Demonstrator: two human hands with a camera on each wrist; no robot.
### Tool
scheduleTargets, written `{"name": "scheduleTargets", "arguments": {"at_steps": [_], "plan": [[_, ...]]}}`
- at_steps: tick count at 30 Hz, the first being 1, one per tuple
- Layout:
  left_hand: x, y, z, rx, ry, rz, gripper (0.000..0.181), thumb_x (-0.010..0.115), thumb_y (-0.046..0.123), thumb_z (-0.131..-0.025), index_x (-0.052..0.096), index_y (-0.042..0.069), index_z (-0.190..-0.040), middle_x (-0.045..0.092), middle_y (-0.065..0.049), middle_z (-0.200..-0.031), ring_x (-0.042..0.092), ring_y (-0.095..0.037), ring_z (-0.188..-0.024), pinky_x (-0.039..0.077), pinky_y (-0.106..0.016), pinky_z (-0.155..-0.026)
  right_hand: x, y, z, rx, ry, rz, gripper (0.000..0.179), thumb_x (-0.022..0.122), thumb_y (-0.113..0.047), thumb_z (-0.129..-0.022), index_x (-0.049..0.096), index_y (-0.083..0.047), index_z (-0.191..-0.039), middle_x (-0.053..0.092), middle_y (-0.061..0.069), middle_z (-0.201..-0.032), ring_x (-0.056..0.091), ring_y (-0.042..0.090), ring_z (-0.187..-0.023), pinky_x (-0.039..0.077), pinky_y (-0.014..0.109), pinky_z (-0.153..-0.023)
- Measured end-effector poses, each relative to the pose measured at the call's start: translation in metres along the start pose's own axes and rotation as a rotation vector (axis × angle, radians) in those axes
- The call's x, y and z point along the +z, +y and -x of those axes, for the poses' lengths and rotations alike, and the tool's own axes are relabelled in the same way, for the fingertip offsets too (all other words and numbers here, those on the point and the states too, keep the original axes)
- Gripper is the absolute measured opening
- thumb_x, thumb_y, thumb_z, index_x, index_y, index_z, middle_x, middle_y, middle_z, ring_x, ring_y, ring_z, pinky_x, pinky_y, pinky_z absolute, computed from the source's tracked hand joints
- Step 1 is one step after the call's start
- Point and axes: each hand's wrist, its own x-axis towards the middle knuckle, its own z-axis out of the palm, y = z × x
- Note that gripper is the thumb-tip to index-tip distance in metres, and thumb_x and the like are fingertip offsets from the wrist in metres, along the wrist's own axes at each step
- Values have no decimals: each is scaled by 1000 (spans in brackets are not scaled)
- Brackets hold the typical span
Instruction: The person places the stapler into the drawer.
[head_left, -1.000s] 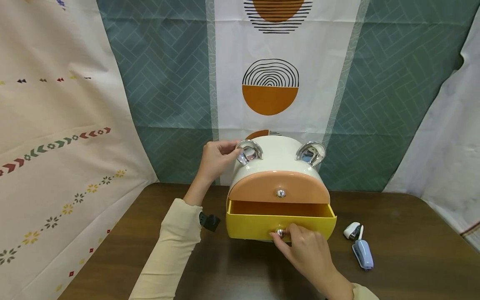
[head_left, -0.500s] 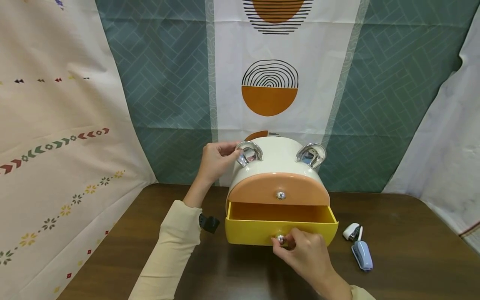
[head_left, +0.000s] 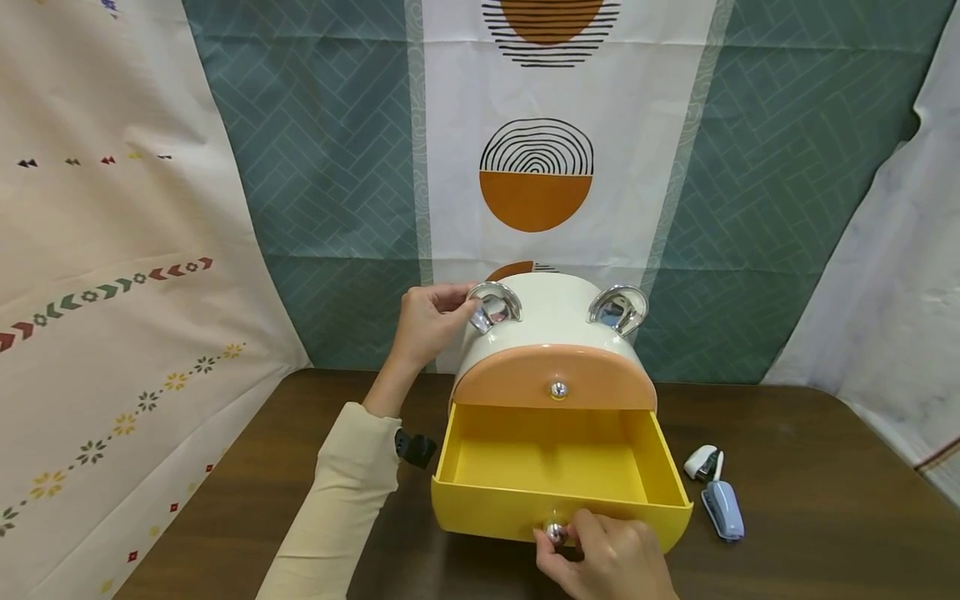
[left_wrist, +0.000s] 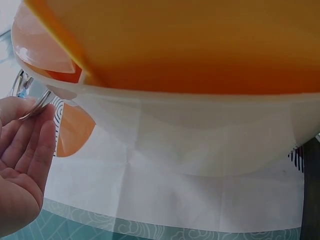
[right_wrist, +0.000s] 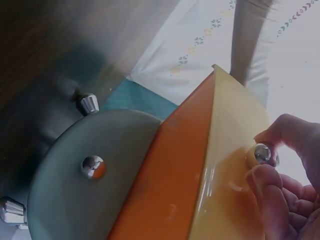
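A rounded white drawer cabinet (head_left: pixel 551 310) with two silver ear-shaped pieces on top stands on the table. My left hand (head_left: pixel 426 327) pinches the left silver ear (head_left: pixel 491 293), as the left wrist view also shows. Below the closed peach drawer (head_left: pixel 600 377), a yellow drawer (head_left: pixel 487 512) is pulled far out, and its visible inside is bare. Thumb and fingers of my right hand (head_left: pixel 617 560) pinch its round silver knob (right_wrist: pixel 262 152). In the right wrist view a grey-green lower drawer front (right_wrist: pixel 125 150) with its own knob (right_wrist: pixel 93 166) is visible underneath.
To the right of the cabinet lie a small white and black object (head_left: pixel 702 462) and a light blue stapler-like object (head_left: pixel 723 508) on the dark wooden table (head_left: pixel 802 483). Patterned cloths (head_left: pixel 330 167) hang behind and at both sides.
My right hand has drawn the yellow drawer farther out toward me, so much more of its inside shows. My left hand has kept its hold on the ear.
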Motion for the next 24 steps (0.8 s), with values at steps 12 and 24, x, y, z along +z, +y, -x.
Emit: {"name": "scheduleTargets", "arguments": {"at_steps": [12, 24], "plan": [[2, -1, 0, -7, -3, -6, 21, 67, 1, -79, 69, -5, -98, 68, -19, -90, 66, -27, -77, 53, -28, -69, -8, -1, 7, 59, -2, -10, 49, 38, -47, -90, 35, -19, -50, 29, -14, -42, 18, -9, -39, 15, 3, -38], [2, -2, -1, 28, 12, -18, 21, 67, 1, -79, 68, -6, -98, 68, -18, -90, 66, -24, -77, 53, -25, -68, -10, 7, 29, 156, -104, -103, 44, 49, -54, -85, 43, -22, -56, 33, -18, -49, 26, -9, -41, 20, 3, -41]]}}
